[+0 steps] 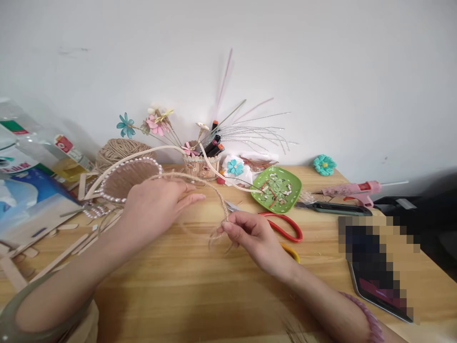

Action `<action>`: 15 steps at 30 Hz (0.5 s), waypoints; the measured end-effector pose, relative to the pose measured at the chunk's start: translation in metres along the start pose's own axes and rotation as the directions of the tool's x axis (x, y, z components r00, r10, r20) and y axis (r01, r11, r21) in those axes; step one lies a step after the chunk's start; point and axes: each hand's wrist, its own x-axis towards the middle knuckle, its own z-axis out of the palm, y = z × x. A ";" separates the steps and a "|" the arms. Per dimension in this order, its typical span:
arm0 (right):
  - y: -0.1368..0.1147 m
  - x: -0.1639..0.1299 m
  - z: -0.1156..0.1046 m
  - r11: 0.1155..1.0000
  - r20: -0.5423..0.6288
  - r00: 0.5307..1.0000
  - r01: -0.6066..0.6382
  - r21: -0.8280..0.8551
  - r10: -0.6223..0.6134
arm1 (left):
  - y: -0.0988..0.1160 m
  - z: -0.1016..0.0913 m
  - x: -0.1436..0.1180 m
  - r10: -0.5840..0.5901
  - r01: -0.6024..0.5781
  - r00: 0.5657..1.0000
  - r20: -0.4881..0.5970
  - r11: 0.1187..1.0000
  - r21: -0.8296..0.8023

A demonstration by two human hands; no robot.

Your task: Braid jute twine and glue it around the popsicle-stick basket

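Observation:
My right hand (253,238) pinches the end of a braided twine cord (218,193) between thumb and fingers; loose, blurred strands hang below the pinch. The cord arcs up and left, passing behind my left hand (157,202). That hand is stretched out over the table with thumb and finger apart, beside a basket with a beaded pearl rim (130,178). Part of the basket is hidden by the hand. Red-handled scissors (294,232) lie just behind my right hand, and a yellow handle (291,252) shows beyond the wrist.
Left are a twine ball (123,151), bottles (16,147) and wooden craft sticks (64,252). A small pot (203,167) with flowers and markers stands at the back. A green dish (276,188), pink glue gun (357,189), utility knife (339,208) and phone (378,281) lie right.

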 end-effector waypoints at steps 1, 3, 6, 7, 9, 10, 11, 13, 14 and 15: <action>0.000 0.000 -0.001 1.000 -0.002 1.000 0.005 -0.011 -0.005 | 0.001 -0.002 -0.002 0.015 -0.018 0.999 0.037 0.997 0.078; -0.001 0.001 -0.003 0.999 -0.002 1.000 0.019 -0.031 -0.019 | 0.008 -0.006 -0.004 0.123 -0.138 0.983 0.134 0.984 0.113; -0.001 0.002 -0.004 0.996 -0.014 0.998 0.059 -0.068 -0.060 | 0.023 -0.008 -0.005 0.274 -0.243 0.939 0.208 0.957 -0.161; 0.000 0.002 -0.004 0.994 -0.018 0.997 0.076 -0.077 -0.078 | 0.027 -0.009 -0.004 0.266 -0.197 0.930 0.255 0.944 -0.264; 0.000 0.003 -0.004 0.991 -0.011 0.995 0.101 -0.086 -0.102 | 0.034 -0.008 -0.003 0.230 -0.058 0.902 0.366 0.903 -0.426; 0.000 0.003 -0.004 0.990 -0.005 0.994 0.108 -0.086 -0.109 | 0.036 -0.008 -0.003 0.220 0.004 0.887 0.407 0.876 -0.482; 0.000 0.003 -0.004 0.990 0.004 0.994 0.112 -0.084 -0.112 | 0.036 -0.007 -0.002 0.209 0.056 0.876 0.434 0.851 -0.522; -0.001 0.002 -0.005 0.991 0.026 0.994 0.108 -0.074 -0.106 | 0.035 -0.006 -0.001 0.192 0.115 0.868 0.458 0.819 -0.562; -0.002 0.002 -0.005 0.993 0.037 0.995 0.098 -0.066 -0.096 | 0.034 -0.006 -0.001 0.187 0.129 0.866 0.464 0.813 -0.568; -0.003 0.002 -0.006 0.995 0.050 0.996 0.083 -0.057 -0.080 | 0.033 -0.006 0.000 0.181 0.135 0.864 0.469 0.815 -0.564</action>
